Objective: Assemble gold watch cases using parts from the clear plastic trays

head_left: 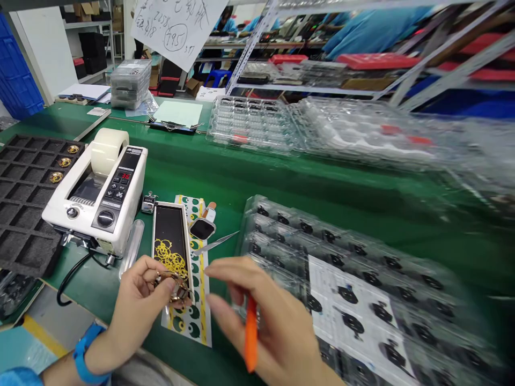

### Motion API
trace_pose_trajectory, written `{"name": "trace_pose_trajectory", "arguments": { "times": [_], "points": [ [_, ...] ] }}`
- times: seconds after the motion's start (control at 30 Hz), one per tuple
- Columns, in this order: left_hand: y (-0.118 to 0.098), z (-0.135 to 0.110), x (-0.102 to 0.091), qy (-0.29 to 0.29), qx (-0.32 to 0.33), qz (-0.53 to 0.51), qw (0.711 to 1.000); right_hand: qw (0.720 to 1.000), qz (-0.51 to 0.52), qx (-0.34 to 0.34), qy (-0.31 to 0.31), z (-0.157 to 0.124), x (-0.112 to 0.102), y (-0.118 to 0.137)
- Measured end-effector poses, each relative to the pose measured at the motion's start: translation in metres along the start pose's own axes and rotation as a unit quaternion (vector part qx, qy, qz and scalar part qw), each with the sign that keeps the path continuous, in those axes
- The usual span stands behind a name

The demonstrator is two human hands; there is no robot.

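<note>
My left hand [140, 295] pinches a gold-coloured ring-shaped metal part [179, 290], which looks like a watch case, over the near end of a narrow tray [171, 217]. Inside that tray lies a heap of thin yellow rings [171, 256]. To the right, my right hand [265, 316] is raised, thumb and forefinger apart, with an orange stick-like tool [251, 335] held in the palm by the other fingers. The tool's ends are partly hidden. Beneath the tray is a white sheet with yellow cut-out shapes [196, 316]. Tweezers [217, 243] and a smartwatch [202, 229] lie beside it.
A white tape dispenser [96, 193] stands at left, near a black foam tray [28, 182] with 3 gold parts. A small metal counter [148, 202] sits by the narrow tray. Clear plastic trays of black parts [362, 257] cover the right side. Behind are stacked trays [253, 123] and a clipboard [177, 115].
</note>
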State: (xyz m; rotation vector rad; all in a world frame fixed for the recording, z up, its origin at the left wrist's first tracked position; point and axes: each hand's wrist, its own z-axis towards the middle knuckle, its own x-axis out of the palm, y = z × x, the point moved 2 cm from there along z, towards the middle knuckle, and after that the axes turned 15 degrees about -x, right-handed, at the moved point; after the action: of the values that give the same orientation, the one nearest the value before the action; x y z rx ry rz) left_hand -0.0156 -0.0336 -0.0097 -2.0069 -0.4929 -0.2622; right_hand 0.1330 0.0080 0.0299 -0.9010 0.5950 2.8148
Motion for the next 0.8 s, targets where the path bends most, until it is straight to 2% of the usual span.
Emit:
{"name": "trace_pose_trajectory", "arguments": {
  "times": [0.1,0.17,0.23,0.47,0.57,0.63,0.67,0.73,0.8],
  "points": [
    [-0.005,0.002,0.001,0.033,-0.030,0.002,0.999,0.991,0.092,0.058,0.076,0.004,-0.003,-0.007],
    [-0.006,0.002,0.001,0.043,-0.036,0.022,0.998,0.977,0.162,0.059,0.130,0.005,0.000,-0.008],
    [-0.006,0.002,0.001,0.040,-0.036,0.045,0.997,0.965,0.205,0.050,0.156,0.004,0.004,-0.007],
    [-0.009,0.002,0.002,0.019,0.004,0.092,0.996,0.960,0.192,0.087,0.183,-0.005,0.016,-0.005],
    [-0.008,0.003,-0.001,-0.014,0.092,0.140,0.986,0.964,0.181,0.139,0.134,-0.002,0.013,-0.007],
    [-0.008,0.004,-0.004,-0.057,0.205,0.205,0.955,0.959,0.181,0.197,0.091,-0.002,0.011,-0.008],
    [-0.006,0.003,-0.005,-0.079,0.273,0.240,0.928,0.950,0.199,0.227,0.081,-0.002,0.012,-0.007],
    [-0.002,0.002,-0.008,-0.109,0.400,0.310,0.856,0.918,0.271,0.278,0.082,-0.005,0.017,-0.003],
    [0.005,0.000,-0.009,-0.126,0.487,0.371,0.780,0.873,0.345,0.337,0.070,-0.012,0.024,0.001]
  ]
}}
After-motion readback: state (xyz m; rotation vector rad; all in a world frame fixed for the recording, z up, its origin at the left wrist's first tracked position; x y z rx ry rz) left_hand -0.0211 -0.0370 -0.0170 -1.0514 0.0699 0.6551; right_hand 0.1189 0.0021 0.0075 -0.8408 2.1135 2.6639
